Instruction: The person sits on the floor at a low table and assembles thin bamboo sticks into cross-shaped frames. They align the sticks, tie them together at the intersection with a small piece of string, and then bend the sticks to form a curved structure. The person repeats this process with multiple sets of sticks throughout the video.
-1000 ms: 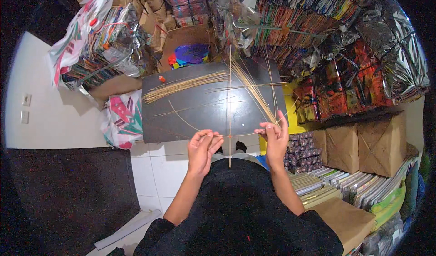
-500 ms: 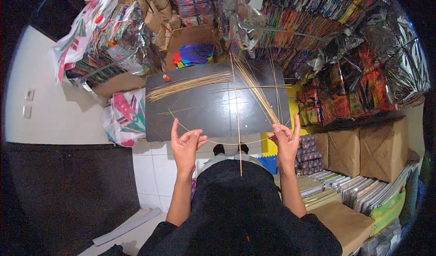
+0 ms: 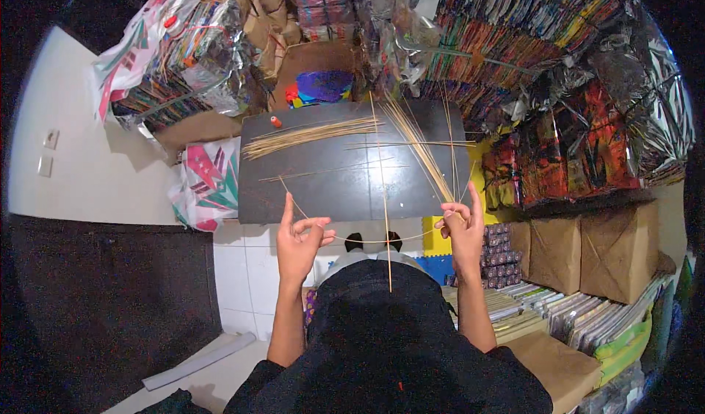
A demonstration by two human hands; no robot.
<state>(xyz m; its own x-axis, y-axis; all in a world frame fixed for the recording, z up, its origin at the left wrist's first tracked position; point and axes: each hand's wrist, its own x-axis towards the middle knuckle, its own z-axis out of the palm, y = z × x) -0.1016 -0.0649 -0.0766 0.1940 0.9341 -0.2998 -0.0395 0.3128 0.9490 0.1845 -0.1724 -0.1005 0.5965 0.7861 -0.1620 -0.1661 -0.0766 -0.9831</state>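
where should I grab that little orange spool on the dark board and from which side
Take the small orange thread spool by its round sides, thumb and finger from above. It seems to stand upright near the far left corner of the dark rectangular board, and the bundle of thin bamboo sticks lies close on its near side.

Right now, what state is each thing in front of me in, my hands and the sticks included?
left hand: raised, pinching one end of the thin bowed stick
right hand: raised, pinching the other end
thin bowed stick: bent into a shallow curve between the hands
long upright stick: straight, crossing the bowed stick
bundle of sticks: lying loose on the dark board
dark board: lying flat
orange spool: standing on the board
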